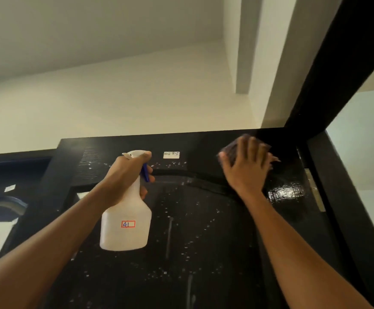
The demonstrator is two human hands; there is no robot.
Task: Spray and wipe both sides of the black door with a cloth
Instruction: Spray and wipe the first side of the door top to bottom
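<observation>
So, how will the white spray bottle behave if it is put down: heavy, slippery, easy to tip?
The bottle looks like thin plastic, probably light. It is tall with a narrow neck, so it may tip if bumped. The left hand holds it near spray drops, so it may be slippery.

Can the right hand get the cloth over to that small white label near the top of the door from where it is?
Probably yes. The right hand presses the cloth flat on the door, level with the white label, with only bare wet panel between.

Off-white wall (137, 103) meets pale ceiling (81, 30); a boxed white beam (246, 41) runs overhead beside a black door frame (328, 63).
</observation>
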